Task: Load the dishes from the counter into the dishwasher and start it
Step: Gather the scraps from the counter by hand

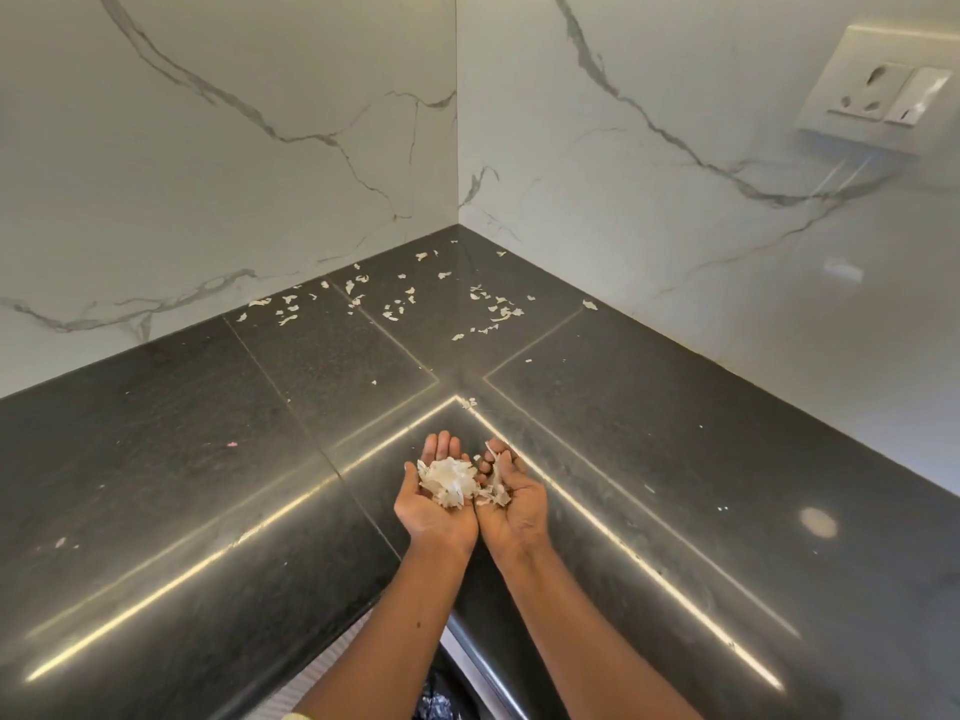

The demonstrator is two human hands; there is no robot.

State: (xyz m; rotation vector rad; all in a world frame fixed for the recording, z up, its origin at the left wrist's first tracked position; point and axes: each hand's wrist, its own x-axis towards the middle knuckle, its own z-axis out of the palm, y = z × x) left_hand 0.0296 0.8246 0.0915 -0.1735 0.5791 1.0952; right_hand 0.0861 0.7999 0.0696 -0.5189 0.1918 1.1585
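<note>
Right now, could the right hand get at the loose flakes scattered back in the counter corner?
Probably not yet: the right hand is cupped palm up, holding flakes beside the left hand. Nothing blocks the path to the scattered flakes on the counter.

The black stone counter [156, 459] bears scattered pale flakes [395, 309] (perhaps peel) near its corner.

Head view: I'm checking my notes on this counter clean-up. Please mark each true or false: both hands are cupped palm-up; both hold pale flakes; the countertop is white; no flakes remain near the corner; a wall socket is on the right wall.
1. Left hand and right hand are cupped palm-up: true.
2. Both hold pale flakes: true.
3. The countertop is white: false, it is black.
4. No flakes remain near the corner: false, scattered flakes lie there.
5. Wall socket is on the right wall: true.
</note>
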